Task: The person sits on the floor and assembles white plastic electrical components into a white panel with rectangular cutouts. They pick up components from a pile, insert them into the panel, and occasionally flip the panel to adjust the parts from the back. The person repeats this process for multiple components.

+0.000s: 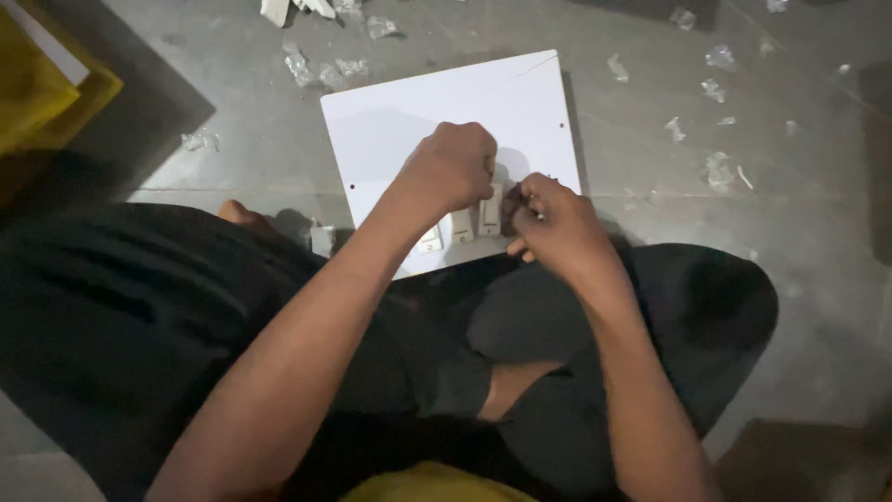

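A white rectangular board lies on the grey floor in front of my crossed legs. Three white switch modules sit in a row along its near edge. My left hand is curled into a fist and presses down on the board just above the switches. My right hand is at the right end of the row, its fingers pinched on a small dark part that I cannot make out clearly. My black trousers hide the board's near corner.
Crumpled clear plastic wrappers litter the floor around the board, several more at the right. A yellow container stands at the far left. A small grey piece lies beside my left knee.
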